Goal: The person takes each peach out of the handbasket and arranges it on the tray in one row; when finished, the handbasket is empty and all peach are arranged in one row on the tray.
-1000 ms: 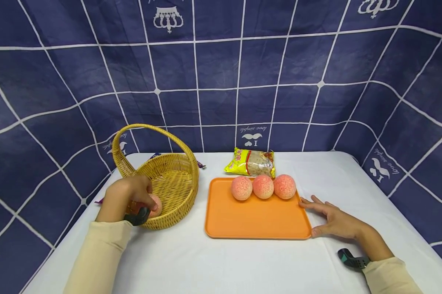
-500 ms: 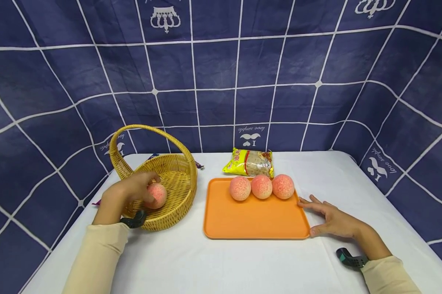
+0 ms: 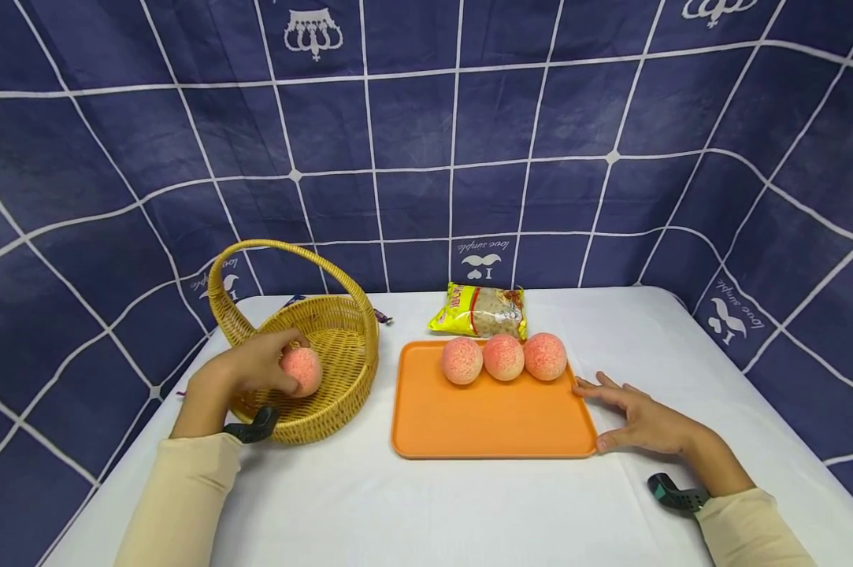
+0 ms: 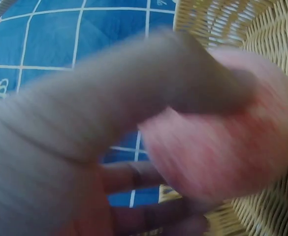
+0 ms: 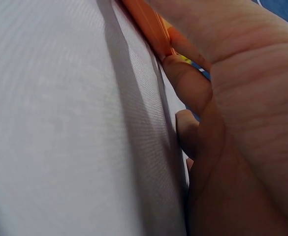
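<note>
Over the round woven wicker basket with the arched handle [image 3: 327, 346], left side of the white-clothed table [image 3: 426, 504]: left hand [image 3: 252, 366] grips a round pink speckled peach-like ball [image 3: 302, 370], thumb on top, fingers curled under it per the left wrist view [image 4: 222, 123]. The ball sits inside the basket's rim line, just above the weave; whether it touches the bottom can't be told. No long axis, it's a sphere. The flat orange plastic tray [image 3: 490, 417] lies to the ball's right, near the basket but apart; three matching pink balls [image 3: 502, 357] are lined up touching along its far edge. Left hand is clearly the nearer one. Right hand [image 3: 642, 421] lies flat and spread on the cloth, fingertips against the tray's right rim [image 5: 151, 24], holding nothing. A yellow snack packet [image 3: 481, 311] sits just behind the tray.
</note>
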Demonstrator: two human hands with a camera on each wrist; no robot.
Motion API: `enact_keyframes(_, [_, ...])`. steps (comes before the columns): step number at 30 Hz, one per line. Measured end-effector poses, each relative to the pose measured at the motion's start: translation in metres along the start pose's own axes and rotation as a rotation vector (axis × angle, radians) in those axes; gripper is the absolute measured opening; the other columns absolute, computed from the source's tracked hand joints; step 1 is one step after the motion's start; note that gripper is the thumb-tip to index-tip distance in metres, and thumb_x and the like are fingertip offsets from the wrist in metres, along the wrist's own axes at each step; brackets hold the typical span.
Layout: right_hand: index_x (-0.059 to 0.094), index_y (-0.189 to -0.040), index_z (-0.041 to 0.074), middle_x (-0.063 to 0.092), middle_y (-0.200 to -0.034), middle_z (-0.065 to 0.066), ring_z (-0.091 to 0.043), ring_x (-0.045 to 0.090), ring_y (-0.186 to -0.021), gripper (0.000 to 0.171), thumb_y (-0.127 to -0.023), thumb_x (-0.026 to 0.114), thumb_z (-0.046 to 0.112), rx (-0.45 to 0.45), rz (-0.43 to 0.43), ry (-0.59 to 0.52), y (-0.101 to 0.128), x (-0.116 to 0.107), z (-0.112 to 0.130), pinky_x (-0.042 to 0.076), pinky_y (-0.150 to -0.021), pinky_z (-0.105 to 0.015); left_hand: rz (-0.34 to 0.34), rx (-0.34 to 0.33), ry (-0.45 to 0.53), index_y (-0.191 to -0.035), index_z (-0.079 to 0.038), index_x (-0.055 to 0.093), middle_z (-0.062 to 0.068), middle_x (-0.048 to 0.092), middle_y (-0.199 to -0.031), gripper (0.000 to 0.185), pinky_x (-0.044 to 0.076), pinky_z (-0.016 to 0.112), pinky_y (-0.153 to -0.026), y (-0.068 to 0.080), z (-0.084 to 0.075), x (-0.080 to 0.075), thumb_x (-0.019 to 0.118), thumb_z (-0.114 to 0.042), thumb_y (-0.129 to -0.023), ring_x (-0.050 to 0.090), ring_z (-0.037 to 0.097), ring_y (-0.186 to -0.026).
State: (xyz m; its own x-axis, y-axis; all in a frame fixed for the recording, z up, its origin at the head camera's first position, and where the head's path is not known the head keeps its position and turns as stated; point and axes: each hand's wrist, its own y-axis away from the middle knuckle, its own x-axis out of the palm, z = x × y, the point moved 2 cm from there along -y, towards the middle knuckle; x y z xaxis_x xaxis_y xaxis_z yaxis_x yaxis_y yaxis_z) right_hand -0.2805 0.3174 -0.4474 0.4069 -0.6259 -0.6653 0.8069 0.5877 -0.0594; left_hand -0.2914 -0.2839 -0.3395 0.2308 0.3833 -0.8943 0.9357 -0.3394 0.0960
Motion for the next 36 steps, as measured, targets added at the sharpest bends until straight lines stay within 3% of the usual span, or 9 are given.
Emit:
enact_keyframes(8, [0.052,-0.148,0.013,0.035,-0.157,-0.019,-0.058,0.0,-0.145,0.082,-0.074,0.089,0.019,-0.01,-0.005,0.004,-0.002,-0.002,0.0,-0.008,-0.105,-0.077,-0.119,0.088,0.032,-0.116,-0.01,0.059,0.008,0.061,-0.104,0.057,0.053,0.039,-0.075,0.019,-0.019,-0.02,0.089,-0.017,-0.069,0.059,0.024,-0.089])
enact_keyframes(12, [0.052,-0.148,0.013,0.034,-0.157,-0.02,-0.058,0.0,-0.145,0.082,-0.074,0.089,0.019,-0.009,-0.001,-0.002,-0.003,-0.001,-0.001,-0.009,-0.105,-0.076,-0.153,0.127,0.032,-0.119,-0.011,0.059,0.007,0.06,-0.105,0.058,0.053,0.038,-0.075,0.03,-0.037,-0.029,0.087,-0.01,-0.067,0.057,0.024,-0.092])
enact_keyframes(20, [0.053,-0.148,0.014,0.035,-0.157,-0.019,-0.057,0.0,-0.145,0.082,-0.075,0.089,0.02,-0.01,-0.001,0.004,-0.004,-0.001,0.001,-0.008,-0.106,-0.076,-0.178,0.301,0.052,-0.12,-0.017,0.06,-0.001,0.06,-0.106,0.06,0.054,0.037,-0.074,0.049,-0.082,-0.034,0.083,-0.008,-0.066,0.057,0.019,-0.091])
enact_keyframes(23, [0.053,-0.148,0.013,0.036,-0.157,-0.019,-0.058,0.001,-0.145,0.082,-0.075,0.089,0.02,-0.013,-0.008,0.01,-0.003,-0.002,0.001,-0.008,-0.106,-0.076,-0.171,0.374,0.028,-0.12,-0.02,0.06,-0.005,0.06,-0.107,0.061,0.054,0.036,-0.076,0.044,-0.101,-0.025,0.082,-0.011,-0.064,0.057,0.016,-0.093])
enact_keyframes(28, [0.053,-0.147,0.012,0.036,-0.156,-0.02,-0.058,0.001,-0.145,0.082,-0.074,0.089,0.019,-0.001,-0.014,0.005,-0.001,-0.003,0.001,-0.009,-0.106,-0.075,-0.133,0.445,-0.01,-0.119,-0.021,0.06,-0.008,0.06,-0.107,0.06,0.054,0.036,-0.08,0.02,-0.127,0.0,0.082,-0.018,-0.063,0.057,0.012,-0.095])
enact_keyframes(36, [0.053,-0.147,0.013,0.034,-0.157,-0.02,-0.058,0.0,-0.145,0.08,-0.075,0.089,0.018,0.006,-0.002,-0.009,-0.001,0.0,0.001,-0.009,-0.106,-0.075,-0.093,0.405,-0.109,-0.123,-0.02,0.059,-0.003,0.057,-0.104,0.06,0.052,0.032,-0.078,-0.021,-0.152,0.039,0.083,-0.029,-0.069,0.057,0.014,-0.09])
